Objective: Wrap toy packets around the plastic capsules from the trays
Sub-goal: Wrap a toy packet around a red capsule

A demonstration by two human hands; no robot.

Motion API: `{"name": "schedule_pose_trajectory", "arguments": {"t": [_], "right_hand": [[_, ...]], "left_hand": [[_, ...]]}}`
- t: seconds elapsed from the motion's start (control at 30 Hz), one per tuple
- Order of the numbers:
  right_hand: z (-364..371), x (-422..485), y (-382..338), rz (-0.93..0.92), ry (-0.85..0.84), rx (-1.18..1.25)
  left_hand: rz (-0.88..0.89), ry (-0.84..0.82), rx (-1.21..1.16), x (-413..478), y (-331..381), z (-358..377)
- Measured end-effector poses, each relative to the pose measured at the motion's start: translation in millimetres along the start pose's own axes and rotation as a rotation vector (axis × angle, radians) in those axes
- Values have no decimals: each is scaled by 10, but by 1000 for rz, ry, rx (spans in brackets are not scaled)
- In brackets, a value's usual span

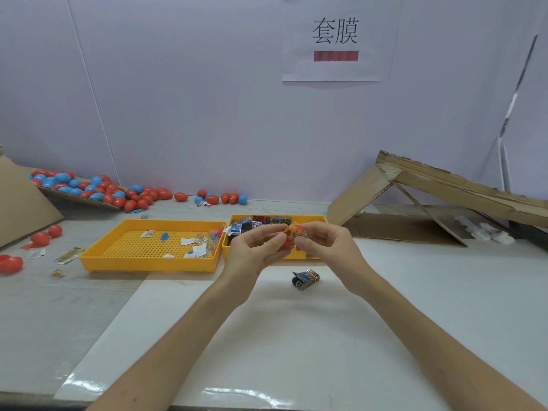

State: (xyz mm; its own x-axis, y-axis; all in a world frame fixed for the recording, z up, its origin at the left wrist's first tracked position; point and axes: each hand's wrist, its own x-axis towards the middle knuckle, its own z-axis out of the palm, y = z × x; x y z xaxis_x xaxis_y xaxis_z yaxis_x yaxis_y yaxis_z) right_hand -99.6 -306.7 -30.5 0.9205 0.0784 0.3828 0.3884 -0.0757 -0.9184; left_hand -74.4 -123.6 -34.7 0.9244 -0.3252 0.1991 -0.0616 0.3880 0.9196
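Head view, left hand (pixel 255 247) and right hand (pixel 326 247) pinching red capsule (pixel 289 242)

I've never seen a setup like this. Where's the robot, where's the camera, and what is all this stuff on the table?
There is no robot: these are a person's bare arms, filmed by one camera worn on the head, looking forward and down. The left hand and right hand together pinch a red capsule with a printed toy packet on it. Behind them sit two yellow trays: the left tray holds paper scraps, the right tray holds more packets. One loose packet lies on the table near the hands. A pile of red and blue capsules lies far left, cardboard at the right, a paper sign on the wall.
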Motion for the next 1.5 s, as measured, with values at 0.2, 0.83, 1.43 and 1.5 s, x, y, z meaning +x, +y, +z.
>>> {"name": "schedule_pose_trajectory", "arguments": {"t": [0.2,0.83,1.43,1.5], "right_hand": [[24,0,45,-84,65,-178],[50,-13,76,-335,60,-515],[9,12,20,145,-47,200],[4,14,32,166,-71,306]], "left_hand": [[-91,22,-90,11,-19,-23],[-210,-104,-147,-44,71,29],[-109,-231,-212,-58,51,39],[-105,-233,-210,-56,51,33]]}}
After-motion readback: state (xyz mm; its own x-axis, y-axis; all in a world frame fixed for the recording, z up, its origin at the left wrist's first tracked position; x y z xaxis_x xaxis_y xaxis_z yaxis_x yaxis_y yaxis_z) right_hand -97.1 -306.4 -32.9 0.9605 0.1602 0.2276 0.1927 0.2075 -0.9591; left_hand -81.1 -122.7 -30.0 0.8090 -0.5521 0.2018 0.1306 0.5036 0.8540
